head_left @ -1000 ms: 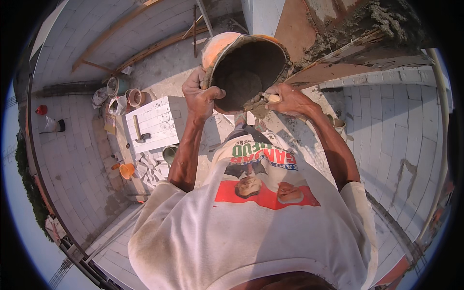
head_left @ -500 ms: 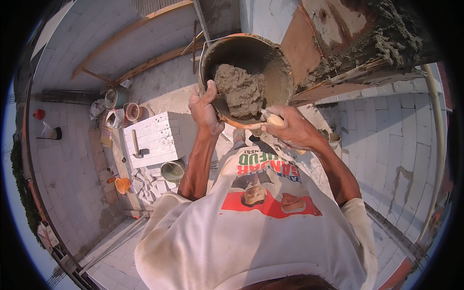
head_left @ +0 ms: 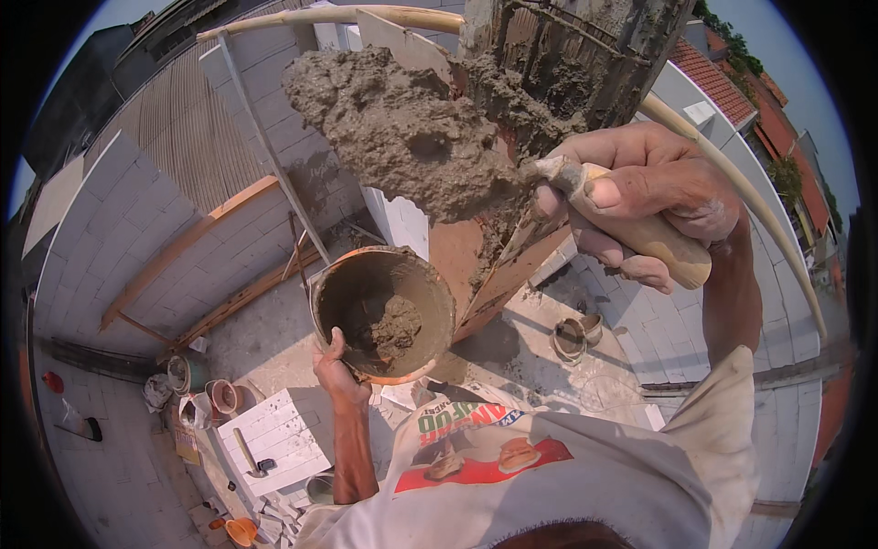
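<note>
My right hand [head_left: 663, 197] is raised and wrapped round the wooden handle of a trowel [head_left: 645, 242]. A big lump of wet grey mortar [head_left: 393, 128] covers the blade, hiding it. Lower and to the left, my left hand [head_left: 340, 377] grips the rim of a mortar-smeared bucket [head_left: 437, 306], thumb inside the edge. The bucket tilts toward me, with a smaller heap of mortar [head_left: 395, 329] at its bottom. Just beyond the loaded trowel stands a mortar-caked column form [head_left: 599, 55], with a boarded side below it.
Pale block walls surround the work area. A bent pole [head_left: 759, 201] runs along the right. Down on the left, a hammer [head_left: 245, 452] lies on stacked white blocks [head_left: 291, 430], near several buckets and an orange container [head_left: 241, 532]. More buckets [head_left: 569, 339] stand on the floor at right.
My right hand has lifted the trowel out of the bucket with a large load of mortar, up toward the column. The bucket, still in my left hand, now sits lower in view and holds less.
</note>
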{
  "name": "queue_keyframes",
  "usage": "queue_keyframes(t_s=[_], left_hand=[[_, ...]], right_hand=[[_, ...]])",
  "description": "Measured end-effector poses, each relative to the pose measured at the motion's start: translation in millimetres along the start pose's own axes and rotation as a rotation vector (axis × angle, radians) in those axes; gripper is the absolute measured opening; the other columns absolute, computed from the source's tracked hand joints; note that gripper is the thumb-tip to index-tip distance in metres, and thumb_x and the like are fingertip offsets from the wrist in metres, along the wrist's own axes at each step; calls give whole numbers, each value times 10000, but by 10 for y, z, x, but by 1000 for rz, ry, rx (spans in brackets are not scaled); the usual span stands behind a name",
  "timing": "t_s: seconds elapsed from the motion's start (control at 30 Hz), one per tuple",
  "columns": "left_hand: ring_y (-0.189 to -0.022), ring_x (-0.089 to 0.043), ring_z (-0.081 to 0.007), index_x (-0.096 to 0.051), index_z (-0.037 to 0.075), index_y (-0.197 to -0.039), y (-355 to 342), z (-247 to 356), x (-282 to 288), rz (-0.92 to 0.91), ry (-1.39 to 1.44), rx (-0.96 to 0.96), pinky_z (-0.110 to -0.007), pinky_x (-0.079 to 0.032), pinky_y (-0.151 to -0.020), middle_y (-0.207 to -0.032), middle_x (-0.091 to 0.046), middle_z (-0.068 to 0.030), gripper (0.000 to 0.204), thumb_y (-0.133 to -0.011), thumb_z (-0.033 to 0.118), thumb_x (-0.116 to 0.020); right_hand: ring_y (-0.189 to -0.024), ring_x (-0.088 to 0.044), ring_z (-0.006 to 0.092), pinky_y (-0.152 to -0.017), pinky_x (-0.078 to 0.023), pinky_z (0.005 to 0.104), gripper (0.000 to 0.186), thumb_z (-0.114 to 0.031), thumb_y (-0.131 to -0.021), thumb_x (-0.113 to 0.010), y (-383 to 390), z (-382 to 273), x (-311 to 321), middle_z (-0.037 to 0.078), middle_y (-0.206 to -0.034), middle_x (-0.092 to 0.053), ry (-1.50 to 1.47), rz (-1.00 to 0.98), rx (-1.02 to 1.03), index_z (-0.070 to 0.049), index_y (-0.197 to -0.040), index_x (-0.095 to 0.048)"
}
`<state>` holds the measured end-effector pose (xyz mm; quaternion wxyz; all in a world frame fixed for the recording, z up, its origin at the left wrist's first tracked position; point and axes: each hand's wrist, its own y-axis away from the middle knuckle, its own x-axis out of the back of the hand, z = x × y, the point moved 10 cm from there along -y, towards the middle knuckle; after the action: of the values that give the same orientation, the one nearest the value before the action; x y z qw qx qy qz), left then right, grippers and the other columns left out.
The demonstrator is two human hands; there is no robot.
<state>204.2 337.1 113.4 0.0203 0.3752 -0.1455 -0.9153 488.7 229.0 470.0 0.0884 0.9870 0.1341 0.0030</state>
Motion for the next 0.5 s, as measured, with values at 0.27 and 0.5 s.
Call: queue_keyframes(t_s=[0.27,0.5], left_hand=[[-953,-719,-306,-426,-8,-1404,-88,-297,13,-21,-63,115,-441,-631,-865,-1132,-674,-175,615,-840,-140,-629],[-847,-707,-249,-478,-7,-1348,-235,-377,163,17,-161,114,-391,-629,-789,-1025,-684,-137,635,-751,-177,-614]], right_hand=[[-367,-545,111,-250,-460,206,495,-329,-1121,-310,366,-99,859,90,-726,-569,-256,97,215,123,-1285,-422],[-420,-531,98,-362,-462,210,414,-246,-1008,-553,100,310,235,85,-739,-562,-23,298,285,99,-1234,-528]])
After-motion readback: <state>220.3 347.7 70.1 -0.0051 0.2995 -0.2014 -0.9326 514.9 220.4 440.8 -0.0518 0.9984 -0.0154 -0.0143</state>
